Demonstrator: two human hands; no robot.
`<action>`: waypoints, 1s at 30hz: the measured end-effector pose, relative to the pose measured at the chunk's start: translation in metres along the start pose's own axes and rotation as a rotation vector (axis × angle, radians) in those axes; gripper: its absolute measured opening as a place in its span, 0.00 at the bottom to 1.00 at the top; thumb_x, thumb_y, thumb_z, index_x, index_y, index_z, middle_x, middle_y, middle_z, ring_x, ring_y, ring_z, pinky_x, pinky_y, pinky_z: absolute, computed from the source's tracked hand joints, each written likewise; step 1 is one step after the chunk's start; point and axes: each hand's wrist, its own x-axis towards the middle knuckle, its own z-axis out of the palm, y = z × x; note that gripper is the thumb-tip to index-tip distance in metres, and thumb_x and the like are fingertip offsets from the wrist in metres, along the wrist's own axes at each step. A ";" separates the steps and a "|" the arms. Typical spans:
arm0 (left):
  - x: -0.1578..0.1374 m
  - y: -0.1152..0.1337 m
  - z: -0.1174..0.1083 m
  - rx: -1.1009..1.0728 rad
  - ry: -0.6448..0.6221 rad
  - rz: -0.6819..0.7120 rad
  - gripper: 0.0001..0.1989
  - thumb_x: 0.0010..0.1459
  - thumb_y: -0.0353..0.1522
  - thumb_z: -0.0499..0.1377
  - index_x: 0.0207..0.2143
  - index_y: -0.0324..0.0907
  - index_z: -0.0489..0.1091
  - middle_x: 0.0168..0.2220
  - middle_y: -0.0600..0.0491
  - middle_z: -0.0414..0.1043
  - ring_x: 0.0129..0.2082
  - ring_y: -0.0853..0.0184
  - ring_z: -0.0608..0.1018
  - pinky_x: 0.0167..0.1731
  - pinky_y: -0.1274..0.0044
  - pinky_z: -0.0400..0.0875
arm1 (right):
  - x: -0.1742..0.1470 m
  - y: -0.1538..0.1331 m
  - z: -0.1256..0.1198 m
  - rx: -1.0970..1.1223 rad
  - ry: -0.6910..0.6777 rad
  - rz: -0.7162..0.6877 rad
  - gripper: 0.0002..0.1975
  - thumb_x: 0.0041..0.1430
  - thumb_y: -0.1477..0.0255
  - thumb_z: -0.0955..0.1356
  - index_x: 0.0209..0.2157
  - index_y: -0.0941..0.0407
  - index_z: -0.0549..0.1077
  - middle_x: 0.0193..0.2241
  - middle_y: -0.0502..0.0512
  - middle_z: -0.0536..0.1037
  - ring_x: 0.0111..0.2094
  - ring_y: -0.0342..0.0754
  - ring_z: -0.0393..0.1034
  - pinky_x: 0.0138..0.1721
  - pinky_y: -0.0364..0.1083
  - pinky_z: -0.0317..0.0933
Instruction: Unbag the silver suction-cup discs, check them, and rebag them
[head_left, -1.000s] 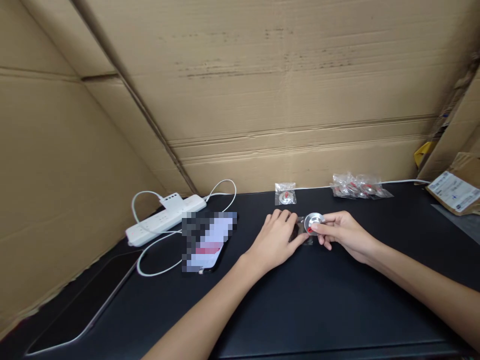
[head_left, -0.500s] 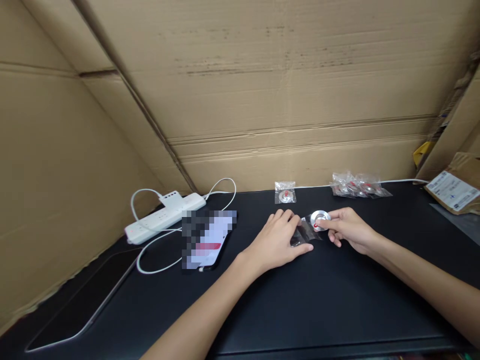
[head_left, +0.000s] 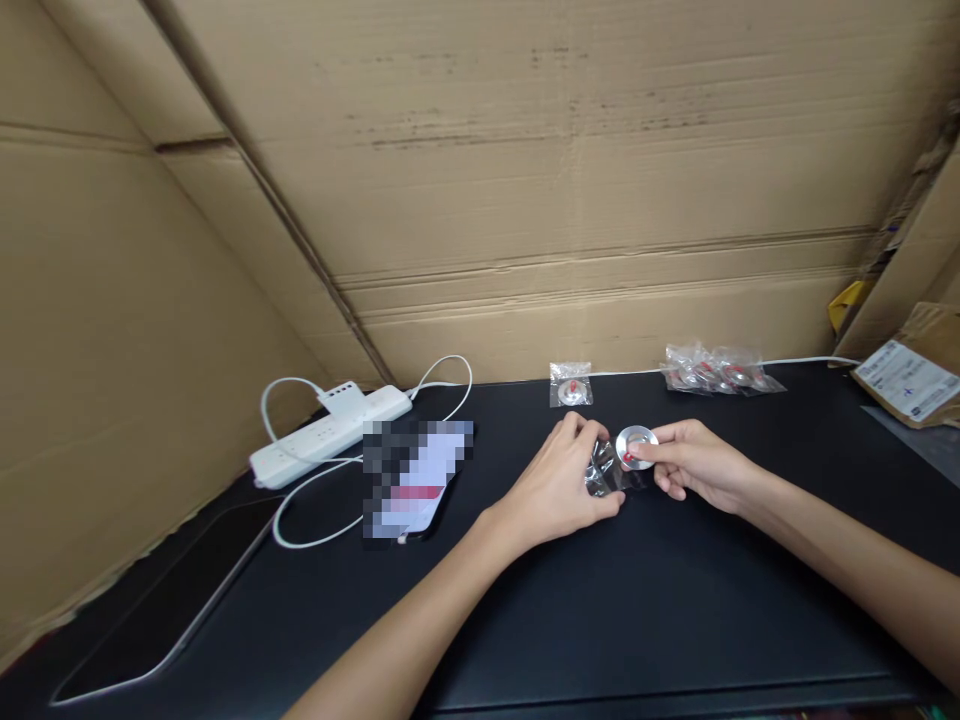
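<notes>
My right hand (head_left: 694, 460) pinches a round silver metal disc (head_left: 637, 437) with a small red piece at its middle, thumb on the front face. To the left of the disc, a crumpled clear plastic bag (head_left: 602, 470) lies low over the table, partly under the fingers of my left hand (head_left: 559, 475). Those fingers curl round the bag, with the thumb stretched out below it. The disc sits at the bag's right end; whether its edge is inside the bag I cannot tell.
A bagged disc (head_left: 573, 388) lies behind my hands, and several more bagged discs (head_left: 720, 372) lie at the back right. At left are a phone (head_left: 424, 480), a white power strip (head_left: 330, 435) with cables, and a tablet (head_left: 172, 600). A labelled package (head_left: 907, 380) stands at right.
The disc in my right hand has moved slightly left and down, toward the bag. My left fingers have curled more, and the bag looks more bunched.
</notes>
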 end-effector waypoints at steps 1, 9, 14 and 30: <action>0.000 -0.001 0.001 -0.004 0.009 0.012 0.27 0.48 0.37 0.65 0.51 0.42 0.64 0.47 0.47 0.63 0.50 0.54 0.71 0.51 0.62 0.69 | 0.000 0.000 -0.001 0.011 -0.012 0.004 0.16 0.45 0.65 0.79 0.29 0.63 0.78 0.22 0.54 0.74 0.16 0.37 0.62 0.13 0.37 0.55; 0.001 -0.004 0.004 0.043 0.093 0.174 0.34 0.51 0.35 0.65 0.59 0.44 0.58 0.52 0.45 0.63 0.52 0.54 0.69 0.54 0.62 0.67 | 0.003 0.002 -0.006 0.144 -0.077 -0.008 0.15 0.50 0.66 0.78 0.33 0.63 0.78 0.21 0.51 0.73 0.18 0.35 0.62 0.15 0.35 0.54; 0.001 -0.002 0.003 0.070 0.116 0.227 0.34 0.54 0.34 0.63 0.61 0.45 0.56 0.53 0.44 0.64 0.54 0.53 0.68 0.55 0.59 0.66 | 0.001 -0.001 -0.007 0.164 -0.129 0.024 0.13 0.49 0.67 0.78 0.31 0.62 0.77 0.22 0.50 0.73 0.20 0.36 0.65 0.15 0.35 0.54; 0.001 0.001 -0.002 0.163 0.119 0.288 0.34 0.57 0.34 0.61 0.63 0.42 0.54 0.57 0.43 0.61 0.57 0.55 0.66 0.57 0.63 0.64 | -0.003 -0.004 -0.002 0.246 -0.175 0.026 0.13 0.51 0.71 0.77 0.37 0.64 0.80 0.37 0.61 0.82 0.39 0.50 0.79 0.50 0.50 0.72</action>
